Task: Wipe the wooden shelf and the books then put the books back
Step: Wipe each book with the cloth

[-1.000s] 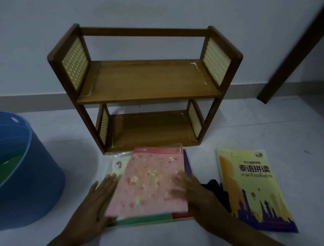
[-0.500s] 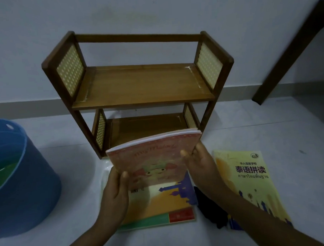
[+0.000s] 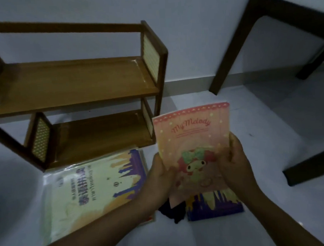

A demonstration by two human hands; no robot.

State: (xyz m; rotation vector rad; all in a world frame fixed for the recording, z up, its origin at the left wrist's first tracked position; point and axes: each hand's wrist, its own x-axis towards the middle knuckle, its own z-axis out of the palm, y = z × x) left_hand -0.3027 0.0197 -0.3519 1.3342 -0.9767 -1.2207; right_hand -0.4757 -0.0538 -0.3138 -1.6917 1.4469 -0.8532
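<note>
Seen from the head camera, a thin pink-covered notebook printed with a cartoon character [image 3: 193, 147] is held upright above the pale floor, its lower edges clamped between the fingers and thumbs of the left hand [image 3: 159, 176] and the right hand [image 3: 235, 168], just right of the empty two-tier brown wooden shelf with woven side panels [image 3: 76, 85]. A black cloth [image 3: 173, 211] lies beneath it, between a plastic-wrapped yellow-and-purple textbook [image 3: 93, 192] at left and another [image 3: 215, 204] at right. The cover is probably best wiped while supported flat, one hand being freed for the cloth.

Pink book [image 3: 193, 140] now upright, front cover visible.
</note>
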